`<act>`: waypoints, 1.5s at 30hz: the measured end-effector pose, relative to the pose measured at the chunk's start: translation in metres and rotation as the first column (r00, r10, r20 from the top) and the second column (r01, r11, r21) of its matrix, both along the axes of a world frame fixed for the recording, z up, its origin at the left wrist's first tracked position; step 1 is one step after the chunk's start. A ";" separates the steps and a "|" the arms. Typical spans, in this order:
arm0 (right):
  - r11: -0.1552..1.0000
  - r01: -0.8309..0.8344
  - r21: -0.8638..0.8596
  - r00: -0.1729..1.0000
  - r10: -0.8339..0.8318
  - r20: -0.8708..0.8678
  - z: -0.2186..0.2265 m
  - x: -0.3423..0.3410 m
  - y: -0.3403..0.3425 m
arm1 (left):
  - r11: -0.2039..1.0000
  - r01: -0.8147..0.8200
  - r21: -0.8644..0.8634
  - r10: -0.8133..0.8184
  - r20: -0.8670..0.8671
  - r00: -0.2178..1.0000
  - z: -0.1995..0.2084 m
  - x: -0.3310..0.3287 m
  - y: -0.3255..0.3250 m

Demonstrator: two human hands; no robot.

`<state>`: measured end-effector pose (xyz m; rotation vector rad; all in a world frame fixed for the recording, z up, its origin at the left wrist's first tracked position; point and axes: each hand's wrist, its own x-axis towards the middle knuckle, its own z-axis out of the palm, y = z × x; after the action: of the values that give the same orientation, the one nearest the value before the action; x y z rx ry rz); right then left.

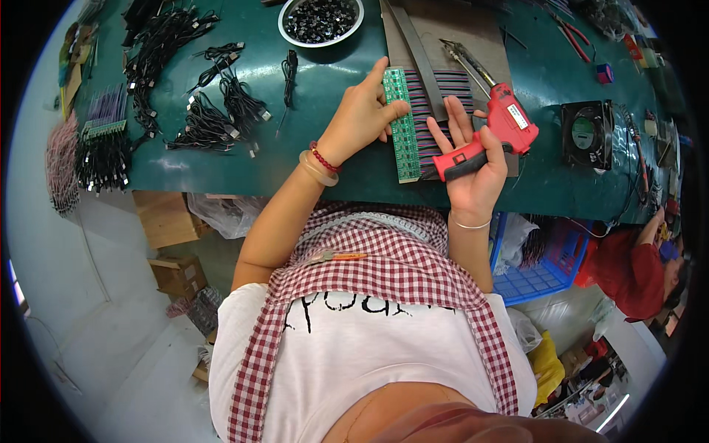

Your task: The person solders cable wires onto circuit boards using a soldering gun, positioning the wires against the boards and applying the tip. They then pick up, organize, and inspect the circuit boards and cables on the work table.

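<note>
Head view: circuit board (402, 125) partly under hands (362, 114)

Red soldering gun (493, 133) held upright; green circuit strip (402, 125) flat w/ striped wires (436, 111).

Table top (221, 159): dark green. Circuit board strip (403, 125) under left hand (362, 114): bright green, rows of pale pads. Ribbon wires (443, 92) beside it: striped multicolour on a grey-brown mat (473, 29). Soldering gun (491, 136) in right hand (473, 166): red body, black grip inset, metal tip. Cable bundles (214, 111) far left: black. Bowl (320, 20): white rim, black parts. Apron (391, 258): red-white check. Shirt (354, 362): white. Crate (543, 266) near right: blue. Left wrist: red bead bracelet (323, 159) and pale bangle (316, 171).
</note>
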<state>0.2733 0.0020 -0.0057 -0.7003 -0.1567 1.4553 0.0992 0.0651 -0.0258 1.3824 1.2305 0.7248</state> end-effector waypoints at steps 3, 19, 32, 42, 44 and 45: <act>0.999 -0.020 0.035 1.000 0.020 -0.023 -0.001 0.006 -0.003 | 1.000 0.022 -0.003 -0.022 0.018 1.000 -0.002 -0.003 0.002; 0.930 -0.193 0.312 0.981 0.176 0.081 -0.032 0.138 0.014 | 0.994 0.008 -0.110 0.010 0.161 0.987 -0.003 -0.003 0.013; 0.974 -0.048 0.223 0.980 0.003 0.199 -0.051 0.132 0.026 | 0.993 0.002 -0.118 0.027 0.238 0.971 -0.019 -0.006 0.013; 0.981 -0.056 0.186 0.973 0.012 0.231 -0.047 0.126 0.027 | 0.993 -0.035 -0.112 0.069 0.311 0.948 -0.021 -0.010 0.008; 0.988 -0.070 0.140 0.977 0.039 0.209 -0.051 0.127 0.027 | 0.992 -0.033 -0.120 0.066 0.282 0.957 -0.016 -0.013 0.008; 0.988 -0.077 0.133 0.977 0.048 0.207 -0.050 0.125 0.026 | 0.992 -0.005 -0.125 0.040 0.276 0.960 -0.015 -0.014 0.009</act>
<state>0.3987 0.0283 -0.0555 -0.7329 -0.4395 1.4158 0.0856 0.0736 -0.0404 1.1235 1.0511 0.8149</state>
